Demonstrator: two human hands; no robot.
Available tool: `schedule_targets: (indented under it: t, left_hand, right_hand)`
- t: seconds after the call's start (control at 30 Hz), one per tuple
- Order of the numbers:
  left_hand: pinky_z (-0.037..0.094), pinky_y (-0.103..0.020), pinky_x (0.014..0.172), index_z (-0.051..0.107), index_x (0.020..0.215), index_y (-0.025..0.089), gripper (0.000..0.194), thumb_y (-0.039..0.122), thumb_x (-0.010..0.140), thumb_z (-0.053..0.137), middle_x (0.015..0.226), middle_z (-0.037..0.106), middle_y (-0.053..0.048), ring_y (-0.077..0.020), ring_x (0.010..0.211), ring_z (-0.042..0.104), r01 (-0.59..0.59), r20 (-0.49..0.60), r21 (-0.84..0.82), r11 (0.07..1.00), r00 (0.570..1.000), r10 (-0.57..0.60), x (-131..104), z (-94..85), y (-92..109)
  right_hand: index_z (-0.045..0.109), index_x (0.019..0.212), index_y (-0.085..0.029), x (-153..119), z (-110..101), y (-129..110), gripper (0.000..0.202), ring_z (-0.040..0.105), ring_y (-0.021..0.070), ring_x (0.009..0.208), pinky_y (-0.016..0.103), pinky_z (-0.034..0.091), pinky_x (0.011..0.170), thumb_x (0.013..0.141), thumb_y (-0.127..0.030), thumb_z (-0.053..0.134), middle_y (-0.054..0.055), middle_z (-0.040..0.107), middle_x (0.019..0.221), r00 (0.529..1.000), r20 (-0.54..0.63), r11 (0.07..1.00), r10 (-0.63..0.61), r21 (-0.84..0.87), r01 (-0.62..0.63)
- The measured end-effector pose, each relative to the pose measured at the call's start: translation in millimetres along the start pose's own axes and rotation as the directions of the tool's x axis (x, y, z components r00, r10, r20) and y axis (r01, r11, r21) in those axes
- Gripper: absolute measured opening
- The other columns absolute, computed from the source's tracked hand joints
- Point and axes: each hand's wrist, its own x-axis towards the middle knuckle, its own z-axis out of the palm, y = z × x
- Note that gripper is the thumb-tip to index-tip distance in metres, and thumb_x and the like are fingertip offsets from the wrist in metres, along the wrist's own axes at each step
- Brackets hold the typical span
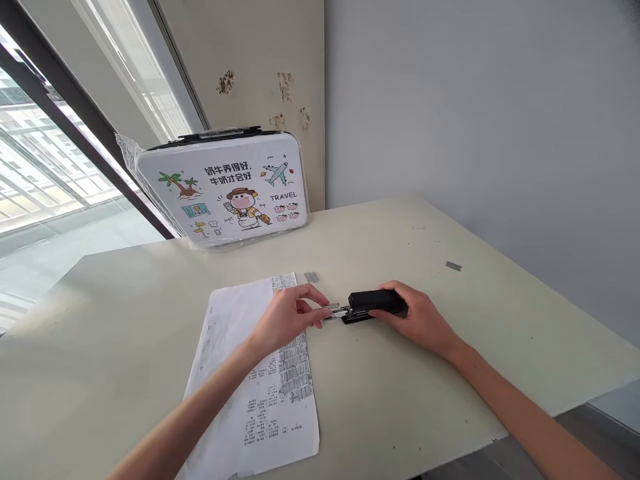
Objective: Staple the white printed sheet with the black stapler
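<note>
My right hand (417, 317) is wrapped around a black stapler (375, 301), which lies on its base with its front end facing left. From that front end a metal tray (341, 312) sticks out. My left hand (293, 317) pinches a short silver staple strip (332, 306) between thumb and fingers, right at the tray; whether the strip sits inside it I cannot tell. Beneath my left hand and forearm lie printed paper sheets (235, 333), partly covered. Just beyond my left hand, more staple strips (311, 277) rest near the top corner of the paper.
Another staple strip (453, 266) lies towards the right of the pale table (380, 400). At the back left stands a white cartoon-printed case (200, 193) in clear plastic wrap. A grey wall (475, 100) borders the far right side, and windows (60, 147) are on the left.
</note>
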Motion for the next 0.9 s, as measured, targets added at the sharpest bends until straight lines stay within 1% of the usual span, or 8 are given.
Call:
schedule_targets:
  t: [0.03, 0.1, 0.17, 0.23, 0.4, 0.6, 0.83, 0.9]
  left_hand:
    - [0.055, -0.031, 0.063, 0.074, 0.1, 0.025, 0.02, 0.042, 0.089, 0.075, 0.07, 0.075, 0.002, -0.0192, 0.066, 0.073, -0.037, -0.042, 0.074, 0.997, 0.998, 0.04, -2, 2.0, 0]
    - [0.054, -0.031, 0.064, 0.077, 0.1, 0.028, 0.014, 0.037, 0.09, 0.075, 0.079, 0.076, 0.002, -0.0174, 0.064, 0.07, -0.122, -0.104, 0.211, 0.97, 0.984, 0.147, -4, 5.0, 1]
    - [0.053, -0.031, 0.064, 0.079, 0.096, 0.03, 0.011, 0.036, 0.091, 0.073, 0.091, 0.078, 0.001, -0.0166, 0.065, 0.068, -0.178, -0.12, 0.301, 0.937, 0.968, 0.222, -6, 7.0, 1]
    - [0.052, -0.032, 0.063, 0.08, 0.095, 0.03, 0.012, 0.038, 0.093, 0.071, 0.097, 0.078, 0.001, -0.0168, 0.065, 0.067, -0.199, -0.112, 0.346, 0.917, 0.961, 0.251, -7, 8.4, 2]
    - [0.049, -0.031, 0.061, 0.08, 0.092, 0.029, 0.012, 0.038, 0.093, 0.073, 0.096, 0.078, 0.002, -0.0167, 0.064, 0.067, -0.198, -0.111, 0.417, 0.887, 0.958, 0.266, -6, 11.4, 1]
    - [0.047, -0.029, 0.061, 0.08, 0.092, 0.027, 0.007, 0.032, 0.091, 0.075, 0.095, 0.078, 0.003, -0.0147, 0.063, 0.066, -0.165, -0.102, 0.444, 0.88, 0.967, 0.233, -5, 14.7, 6]
    - [0.048, -0.028, 0.063, 0.077, 0.096, 0.026, 0.005, 0.027, 0.092, 0.074, 0.097, 0.078, 0.003, -0.0144, 0.065, 0.067, -0.146, -0.1, 0.478, 0.866, 0.971, 0.218, -6, 20.9, 13]
    - [0.048, -0.028, 0.063, 0.076, 0.098, 0.026, 0.007, 0.027, 0.091, 0.074, 0.101, 0.078, 0.003, -0.014, 0.065, 0.067, -0.138, -0.097, 0.479, 0.867, 0.973, 0.209, -6, 21.0, 12]
  right_hand:
    - [0.061, 0.111, -0.031, 0, 0, 0, 0.037, 0.065, 0.0233, 0.086, 0.035, 0.055, 0.072, 0.092, -0.062, 0.066, 0.003, 0.073, 0.104, 1.0, 0.002, 1.0, 0.004, 0.001, -0.004]
    - [0.061, 0.111, -0.031, 0, -1, -1, 0.037, 0.064, 0.023, 0.086, 0.035, 0.054, 0.072, 0.092, -0.063, 0.066, 0.002, 0.073, 0.104, 1.0, 0.007, 1.0, 0.011, 0.004, -0.011]
    - [0.061, 0.111, -0.031, 0, -1, -2, 0.037, 0.064, 0.023, 0.087, 0.035, 0.055, 0.072, 0.092, -0.062, 0.066, 0.002, 0.073, 0.105, 1.0, 0.015, 1.0, 0.014, 0.01, -0.014]
    - [0.061, 0.111, -0.031, 0, -1, -2, 0.036, 0.065, 0.023, 0.087, 0.035, 0.055, 0.072, 0.092, -0.061, 0.066, 0.003, 0.073, 0.105, 1.0, 0.017, 1.0, 0.014, 0.016, -0.014]
    - [0.061, 0.111, -0.031, 0, -1, -2, 0.037, 0.065, 0.0232, 0.087, 0.035, 0.055, 0.071, 0.091, -0.061, 0.067, 0.003, 0.073, 0.105, 1.0, 0.003, 1.0, 0.018, 0.01, -0.018]
    - [0.061, 0.112, -0.03, -1, -1, -2, 0.039, 0.065, 0.0228, 0.087, 0.034, 0.054, 0.071, 0.092, -0.063, 0.066, 0.003, 0.072, 0.105, 1.0, 0.014, 1.0, 0.027, 0.002, -0.027]
    - [0.06, 0.112, -0.03, -1, -2, -2, 0.038, 0.064, 0.0234, 0.09, 0.035, 0.054, 0.073, 0.092, -0.063, 0.066, 0.003, 0.072, 0.108, 0.999, 0.014, 1.0, 0.029, 0.002, -0.029]
    - [0.06, 0.112, -0.03, -1, -2, -2, 0.038, 0.064, 0.0239, 0.091, 0.035, 0.054, 0.073, 0.092, -0.063, 0.066, 0.004, 0.072, 0.108, 0.999, 0.015, 0.999, 0.033, 0.006, -0.034]
